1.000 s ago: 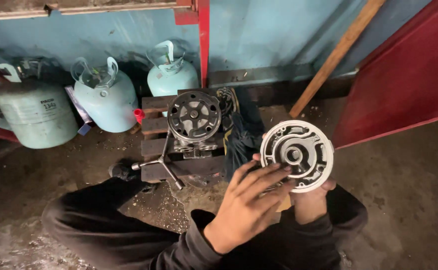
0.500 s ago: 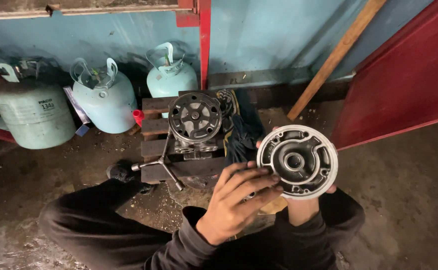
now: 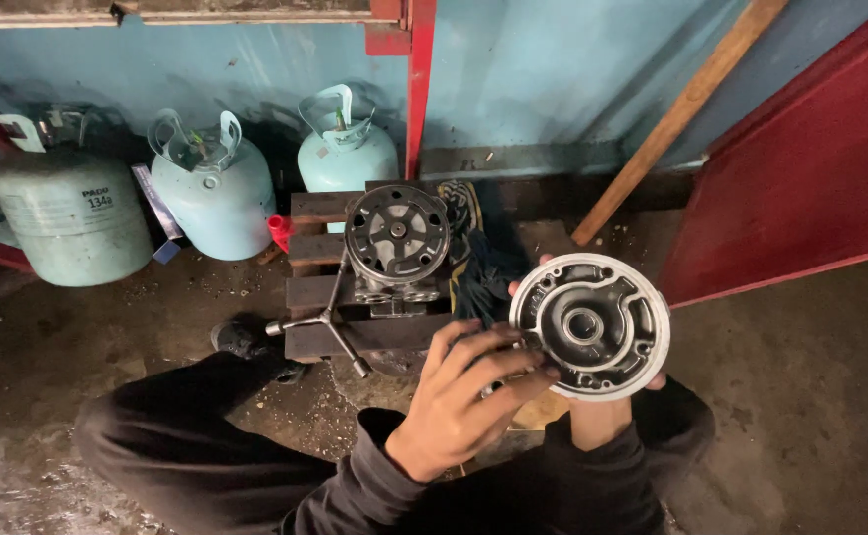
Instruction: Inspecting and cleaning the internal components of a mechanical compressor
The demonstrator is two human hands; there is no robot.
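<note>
I hold a round grey metal cover plate (image 3: 590, 325) up in front of me, its ribbed inner face toward the camera. My right hand (image 3: 612, 396) supports it from behind and below, mostly hidden by the plate, fingertips showing at its edges. My left hand (image 3: 463, 396) rests its fingertips on the plate's left rim. A compressor body (image 3: 396, 243) with a round dark face stands on a dark wooden pallet (image 3: 320, 253) just beyond.
A metal cross wrench (image 3: 327, 317) leans on the pallet. Three pale blue-green gas cylinders (image 3: 211, 193) line the blue wall. A dark cloth (image 3: 478, 267) lies beside the compressor. A wooden pole (image 3: 671, 119) leans at right beside a red panel (image 3: 810, 159).
The plate has shifted slightly down and tilted a little; my left hand's fingers have slid along its left rim. The view has moved a bit.
</note>
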